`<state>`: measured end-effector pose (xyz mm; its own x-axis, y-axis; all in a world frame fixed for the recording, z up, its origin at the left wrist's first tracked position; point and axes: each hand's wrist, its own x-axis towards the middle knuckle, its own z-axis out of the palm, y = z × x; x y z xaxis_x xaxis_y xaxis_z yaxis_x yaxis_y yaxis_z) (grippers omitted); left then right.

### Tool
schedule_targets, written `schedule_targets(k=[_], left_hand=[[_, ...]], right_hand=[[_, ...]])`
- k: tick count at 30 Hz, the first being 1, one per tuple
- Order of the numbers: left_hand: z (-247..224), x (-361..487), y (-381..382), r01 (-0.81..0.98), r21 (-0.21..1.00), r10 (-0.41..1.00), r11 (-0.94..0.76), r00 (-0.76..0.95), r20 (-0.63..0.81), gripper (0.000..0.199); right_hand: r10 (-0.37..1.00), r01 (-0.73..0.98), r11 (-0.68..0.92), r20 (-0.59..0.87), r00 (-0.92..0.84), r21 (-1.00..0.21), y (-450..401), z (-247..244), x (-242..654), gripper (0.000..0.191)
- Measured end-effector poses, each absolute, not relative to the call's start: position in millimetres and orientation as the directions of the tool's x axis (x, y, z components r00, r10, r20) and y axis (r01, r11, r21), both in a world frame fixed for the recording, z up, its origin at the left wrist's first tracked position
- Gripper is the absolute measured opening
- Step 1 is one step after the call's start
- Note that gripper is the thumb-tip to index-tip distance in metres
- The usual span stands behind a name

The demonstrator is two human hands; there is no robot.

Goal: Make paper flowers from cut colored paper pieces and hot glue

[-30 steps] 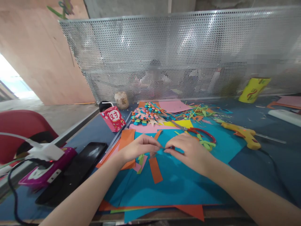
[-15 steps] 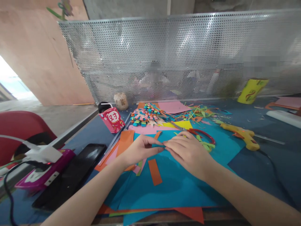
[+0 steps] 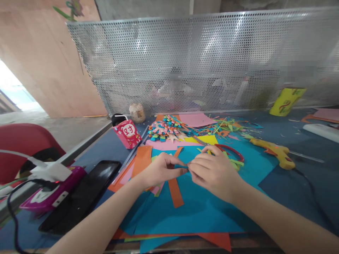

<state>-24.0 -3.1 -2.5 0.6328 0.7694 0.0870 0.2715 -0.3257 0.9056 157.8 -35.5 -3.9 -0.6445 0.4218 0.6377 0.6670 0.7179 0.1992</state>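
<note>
My left hand [image 3: 164,170] and my right hand [image 3: 213,169] meet fingertip to fingertip over blue paper sheets [image 3: 203,215]. Both are pinched on a small blue strip [image 3: 184,167], mostly hidden by the fingers. An orange strip [image 3: 176,194] lies on the blue paper just below my left hand. Behind my right hand are red-handled scissors [image 3: 234,151] and green paper strips. A heap of fringed, multicoloured paper pieces [image 3: 165,128] sits beyond my hands, near a yellow sheet [image 3: 212,139].
At the right lies a yellow glue gun [image 3: 278,151] with a cord. A black phone [image 3: 82,194], purple power strip [image 3: 57,190] and red drink carton [image 3: 128,133] stand left. Paper scraps and a yellow can [image 3: 287,101] are near the perforated metal screen [image 3: 169,46]; a person is behind it.
The view has shifted slightly. My hands stay together, with my right fingers moved a little at the strip, and more of the orange strip now shows beneath my left hand.
</note>
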Motion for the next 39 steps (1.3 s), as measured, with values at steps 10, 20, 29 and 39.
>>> schedule_targets(k=[10, 20, 29, 39], left_hand=[[-2.4, -26.5, -4.3, 0.270, 0.907, 0.753, -0.322, 0.653, 0.073, 0.020], [-0.1, -29.1, -1.8, 0.240, 0.940, 0.763, -0.243, 0.646, 0.032, 0.025], [-2.9, -31.1, -2.0, 0.250, 0.939, 0.766, -0.235, 0.642, 0.021, 0.027], [-0.4, -29.6, -3.8, 0.260, 0.939, 0.783, -0.226, 0.622, 0.016, 0.027]], right_hand=[[0.485, 0.660, 0.751, 0.664, -0.568, 0.015, -35.4, -1.0, 157.2, 0.019], [0.583, 0.618, 0.754, 0.659, -0.475, -0.221, -34.1, -2.7, 159.6, 0.016], [0.642, 0.604, 0.731, 0.620, -0.451, -0.317, -34.2, -1.9, 160.1, 0.009], [0.621, 0.670, 0.705, 0.658, -0.426, -0.231, -32.8, -4.1, 159.3, 0.007]])
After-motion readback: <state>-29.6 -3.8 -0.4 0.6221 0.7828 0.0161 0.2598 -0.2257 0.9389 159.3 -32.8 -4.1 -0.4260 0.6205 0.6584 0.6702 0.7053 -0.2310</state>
